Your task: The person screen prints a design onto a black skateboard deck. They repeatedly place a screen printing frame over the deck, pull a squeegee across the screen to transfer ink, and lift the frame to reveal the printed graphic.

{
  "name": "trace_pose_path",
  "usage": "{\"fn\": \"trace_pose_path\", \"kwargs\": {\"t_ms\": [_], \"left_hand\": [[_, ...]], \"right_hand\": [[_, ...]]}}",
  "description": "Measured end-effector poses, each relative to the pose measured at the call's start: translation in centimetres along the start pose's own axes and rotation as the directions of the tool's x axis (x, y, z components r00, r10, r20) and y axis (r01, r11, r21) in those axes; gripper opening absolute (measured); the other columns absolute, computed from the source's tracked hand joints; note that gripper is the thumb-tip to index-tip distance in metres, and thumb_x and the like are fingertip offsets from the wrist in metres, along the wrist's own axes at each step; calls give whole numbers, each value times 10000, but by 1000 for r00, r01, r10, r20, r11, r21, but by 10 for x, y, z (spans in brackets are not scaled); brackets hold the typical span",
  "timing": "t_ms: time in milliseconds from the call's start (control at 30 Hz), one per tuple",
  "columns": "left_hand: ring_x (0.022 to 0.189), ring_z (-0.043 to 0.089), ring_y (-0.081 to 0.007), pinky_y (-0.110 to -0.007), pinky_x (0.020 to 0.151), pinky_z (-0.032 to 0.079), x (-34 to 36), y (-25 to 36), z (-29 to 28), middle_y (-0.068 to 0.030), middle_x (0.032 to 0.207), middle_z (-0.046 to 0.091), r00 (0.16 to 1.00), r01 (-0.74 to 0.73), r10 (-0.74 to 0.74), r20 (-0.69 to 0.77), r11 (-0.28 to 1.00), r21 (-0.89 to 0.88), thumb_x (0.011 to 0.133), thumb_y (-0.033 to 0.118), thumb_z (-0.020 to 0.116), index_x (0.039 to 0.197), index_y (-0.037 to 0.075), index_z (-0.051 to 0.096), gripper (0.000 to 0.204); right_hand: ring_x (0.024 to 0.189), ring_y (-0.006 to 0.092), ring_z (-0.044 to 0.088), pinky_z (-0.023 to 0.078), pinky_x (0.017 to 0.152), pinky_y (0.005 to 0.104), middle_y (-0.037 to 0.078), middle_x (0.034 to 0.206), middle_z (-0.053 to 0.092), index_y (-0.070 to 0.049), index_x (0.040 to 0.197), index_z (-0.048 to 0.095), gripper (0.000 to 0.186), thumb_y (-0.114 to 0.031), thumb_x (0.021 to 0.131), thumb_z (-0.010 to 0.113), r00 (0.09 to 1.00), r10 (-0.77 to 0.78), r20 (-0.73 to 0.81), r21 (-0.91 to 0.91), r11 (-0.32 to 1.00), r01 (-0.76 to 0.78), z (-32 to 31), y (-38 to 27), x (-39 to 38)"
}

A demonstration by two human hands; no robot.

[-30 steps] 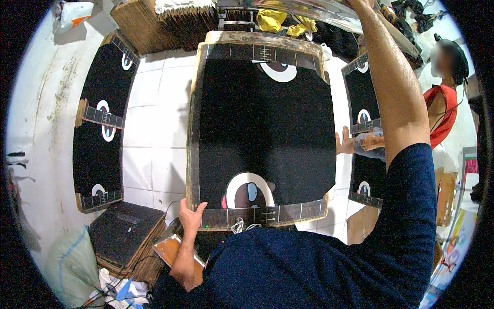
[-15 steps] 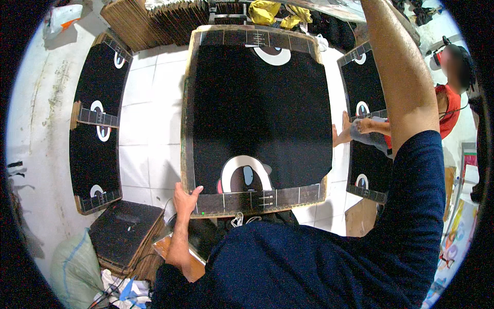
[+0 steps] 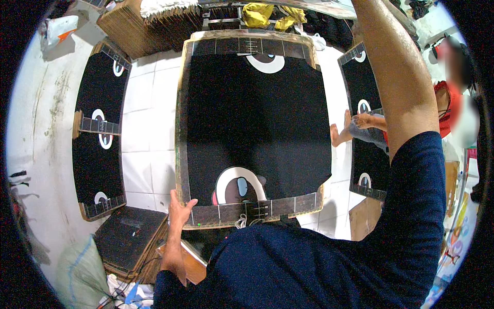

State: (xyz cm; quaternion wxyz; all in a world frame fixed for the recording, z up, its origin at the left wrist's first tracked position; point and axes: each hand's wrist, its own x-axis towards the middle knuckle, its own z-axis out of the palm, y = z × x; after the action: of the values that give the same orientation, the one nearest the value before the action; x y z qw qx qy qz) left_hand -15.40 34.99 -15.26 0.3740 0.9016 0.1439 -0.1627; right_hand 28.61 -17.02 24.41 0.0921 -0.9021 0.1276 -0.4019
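In front of me lies a large wooden board (image 3: 318, 201) with dark, line-marked end strips. A black fabric piece (image 3: 257, 113) with notched right corners covers its middle. Near its close end is a printed white-and-brown eye shape (image 3: 222, 185), and a second eye shape (image 3: 266, 64) shows at the far end. My left hand (image 3: 180, 210) grips the board's near left corner, thumb on top and fingers round the edge. My right arm (image 3: 396, 67) reaches up and forward past the top of the picture, so my right hand is out of view.
Similar boards with black fabric stand along the left (image 3: 98, 165) and right (image 3: 370, 159). A co-worker in red (image 3: 445, 103) sits at the right, legs toward my board. Stacked brown boards (image 3: 128, 28), yellow cloth (image 3: 257, 14), dark panels (image 3: 128, 232) and a pale sack (image 3: 77, 278) surround me.
The board and my left hand sit slightly lower and further left in view, and the surroundings have shifted down too. My left hand keeps its grip; my right arm stays raised.
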Motion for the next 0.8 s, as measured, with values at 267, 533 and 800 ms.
{"fn": "trace_pose_path", "kwargs": {"t_ms": [267,533,800], "left_hand": [[1065,668,-461,-520,907,515,0,1,3,-265,1137,680,1000,-17,17,0,1000,8,748,401,915,1258,-6,456,798],[1069,651,-499,-547,906,505,0,9,6,-305,1148,659,999,29,-27,-37,999,42,737,433,914,1251,3,421,833],[1209,549,-457,-523,1016,458,16,-21,27,-304,1242,563,996,83,-77,-52,989,126,652,437,959,1228,-65,464,911]], "right_hand": [[1236,353,651,493,1068,443,169,1298,702,-220,1378,664,511,-266,870,637,997,55,53,44,997,-57,-3,-17,0],[1249,351,642,491,1075,436,156,1342,681,-212,1430,615,562,-299,879,681,999,40,19,31,999,-40,-18,-13,-7],[1178,359,662,508,1012,468,160,1236,716,-161,1275,680,429,-323,878,704,992,-109,-59,14,994,110,-21,-9,1]]}}
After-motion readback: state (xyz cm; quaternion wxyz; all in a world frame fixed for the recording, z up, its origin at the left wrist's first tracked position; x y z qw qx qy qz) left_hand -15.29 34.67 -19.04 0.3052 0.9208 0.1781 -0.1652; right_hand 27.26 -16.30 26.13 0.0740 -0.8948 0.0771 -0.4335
